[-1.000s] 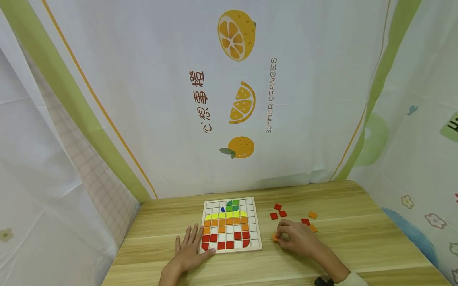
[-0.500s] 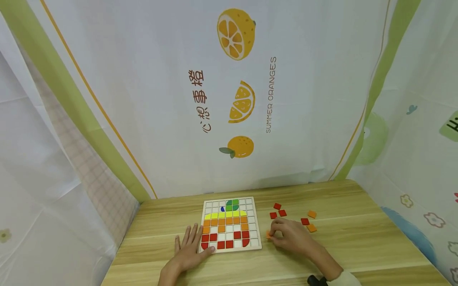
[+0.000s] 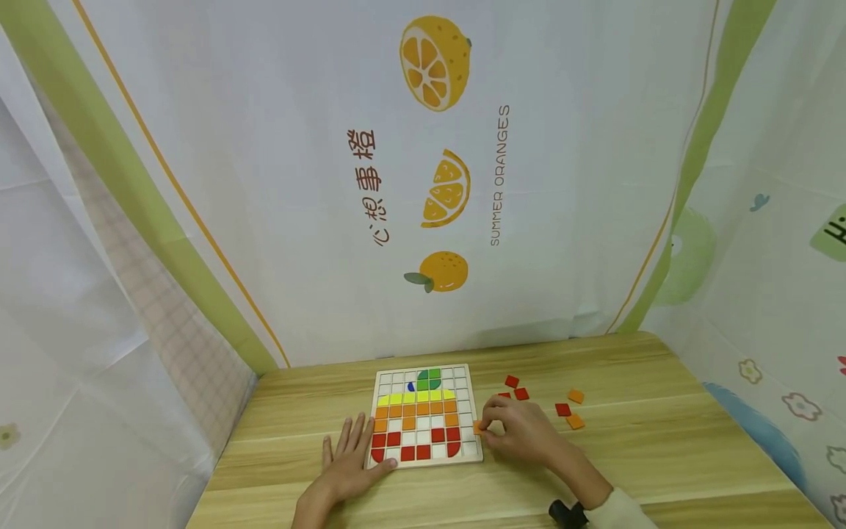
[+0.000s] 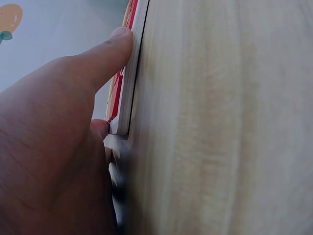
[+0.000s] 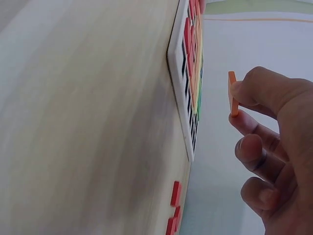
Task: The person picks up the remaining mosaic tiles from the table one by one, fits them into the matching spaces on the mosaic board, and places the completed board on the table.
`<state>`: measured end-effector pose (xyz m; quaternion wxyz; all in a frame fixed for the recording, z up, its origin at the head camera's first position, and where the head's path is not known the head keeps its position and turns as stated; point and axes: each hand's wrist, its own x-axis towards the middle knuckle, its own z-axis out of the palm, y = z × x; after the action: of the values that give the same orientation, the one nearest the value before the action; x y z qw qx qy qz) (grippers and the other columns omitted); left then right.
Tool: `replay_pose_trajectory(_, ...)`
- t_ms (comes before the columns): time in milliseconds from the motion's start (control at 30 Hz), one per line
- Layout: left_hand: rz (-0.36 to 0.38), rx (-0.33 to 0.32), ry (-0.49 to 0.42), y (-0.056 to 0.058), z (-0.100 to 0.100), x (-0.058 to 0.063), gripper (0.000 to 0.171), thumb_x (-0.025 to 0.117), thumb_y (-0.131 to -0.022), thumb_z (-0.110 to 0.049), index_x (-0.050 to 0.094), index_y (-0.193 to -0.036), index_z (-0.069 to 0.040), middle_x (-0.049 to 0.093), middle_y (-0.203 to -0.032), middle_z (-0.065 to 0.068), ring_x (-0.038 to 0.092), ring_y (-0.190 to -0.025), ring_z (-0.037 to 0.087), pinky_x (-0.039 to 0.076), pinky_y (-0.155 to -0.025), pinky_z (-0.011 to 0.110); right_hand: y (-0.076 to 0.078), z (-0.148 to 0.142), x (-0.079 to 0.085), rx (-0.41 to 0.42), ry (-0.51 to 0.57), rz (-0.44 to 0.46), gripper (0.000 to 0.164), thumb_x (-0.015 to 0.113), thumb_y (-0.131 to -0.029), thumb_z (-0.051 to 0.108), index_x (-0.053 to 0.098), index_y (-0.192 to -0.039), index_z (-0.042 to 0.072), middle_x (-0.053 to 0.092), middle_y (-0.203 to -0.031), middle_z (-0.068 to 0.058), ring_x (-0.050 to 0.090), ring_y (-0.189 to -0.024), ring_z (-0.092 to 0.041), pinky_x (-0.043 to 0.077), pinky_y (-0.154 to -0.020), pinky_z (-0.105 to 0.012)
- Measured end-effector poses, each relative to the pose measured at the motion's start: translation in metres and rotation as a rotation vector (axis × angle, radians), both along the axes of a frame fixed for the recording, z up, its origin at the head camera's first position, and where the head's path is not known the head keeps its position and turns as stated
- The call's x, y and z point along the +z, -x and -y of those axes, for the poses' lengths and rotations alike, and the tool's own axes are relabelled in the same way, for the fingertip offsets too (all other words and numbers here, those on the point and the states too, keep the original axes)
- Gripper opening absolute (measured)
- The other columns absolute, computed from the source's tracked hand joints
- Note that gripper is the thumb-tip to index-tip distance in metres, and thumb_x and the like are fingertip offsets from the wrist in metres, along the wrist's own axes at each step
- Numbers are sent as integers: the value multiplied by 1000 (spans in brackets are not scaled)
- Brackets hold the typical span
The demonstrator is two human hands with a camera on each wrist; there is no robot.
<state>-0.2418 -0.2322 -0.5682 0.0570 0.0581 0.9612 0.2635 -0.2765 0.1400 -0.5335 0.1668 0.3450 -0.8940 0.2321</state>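
Observation:
A square white grid board [image 3: 469, 411] lies on the table, partly filled with red, orange, yellow, green and blue tiles. My left hand [image 3: 346, 463] rests flat at its left edge, fingers spread, with the thumb [image 4: 117, 49] over the near left corner. In my right hand [image 3: 518, 430], thumb and forefinger pinch an orange square tile [image 5: 233, 93]. In the head view that tile overlaps the board's right edge; the right wrist view shows it raised above the table. The other right fingers are loosely bent.
To the right of the board lie loose red tiles [image 3: 512, 381] and orange tiles [image 3: 576, 422], one red tile partly hidden by my right hand. A printed white curtain [image 3: 555, 220] hangs behind the wooden table [image 3: 297, 397]. A black device sits at my right wrist.
My right hand has moved left with the orange tile, from the table beside the loose tiles to the board's right edge. My left hand stays where it was.

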Motion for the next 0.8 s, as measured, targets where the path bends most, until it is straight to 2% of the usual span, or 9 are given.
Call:
replay_pose_trajectory(233,4,10,16,2,0,-2,110,63,-90,-79,28,-170,-12,17,-179,16,3,-167,44,-10,-126,74,2,14,7,-10,-14,59,10,86,-88,20,79,-88,28,70,-100,14,55,-76,4,45,-63,-15)
replay_pose_trajectory(433,-3,11,8,2,0,-2,111,63,-89,-80,28,-169,-11,18,-179,17,3,-166,44,-10,-126,74,4,25,11,11,-23,72,9,86,-90,23,79,-87,27,69,-100,14,56,-73,1,45,-62,-15)
replay_pose_trajectory(800,-2,11,6,1,0,0,110,63,-90,-79,29,-169,-11,18,-179,17,3,-167,44,-11,-126,74,12,44,11,51,-36,16,9,86,-88,20,79,-86,25,70,-98,12,54,-71,4,44,-59,-13)
